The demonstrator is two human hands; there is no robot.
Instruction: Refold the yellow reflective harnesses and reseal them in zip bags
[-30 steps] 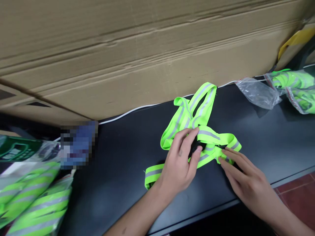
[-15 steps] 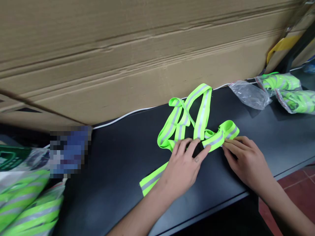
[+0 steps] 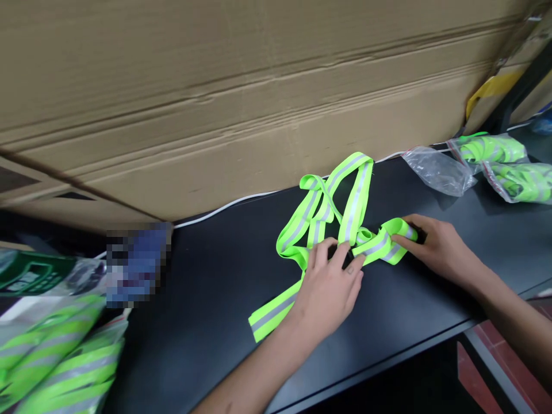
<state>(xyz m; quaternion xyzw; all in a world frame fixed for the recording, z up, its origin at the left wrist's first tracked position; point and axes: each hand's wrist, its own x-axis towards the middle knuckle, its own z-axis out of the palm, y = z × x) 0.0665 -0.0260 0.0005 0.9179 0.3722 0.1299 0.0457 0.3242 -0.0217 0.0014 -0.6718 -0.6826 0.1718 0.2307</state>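
A neon-green reflective strap vest (image 3: 345, 201) with grey stripes lies tangled on the black table (image 3: 215, 287). My left hand (image 3: 330, 287) presses down on its middle with fingers spread, over a dark buckle that is mostly hidden. My right hand (image 3: 435, 244) pinches the folded strap loop at the vest's right end. A loose strap end trails toward the table's near side under my left forearm.
A tall cardboard box wall (image 3: 259, 98) runs along the back, with a white cable (image 3: 224, 202) at its foot. An empty clear bag (image 3: 437, 169) and bagged green vests (image 3: 513, 167) lie at the right. More bagged vests (image 3: 56, 356) pile at the left.
My right hand slid rightward along the strap, and the loop it holds was pulled out to the right. My left hand stayed on the buckle area, flattening onto the straps.
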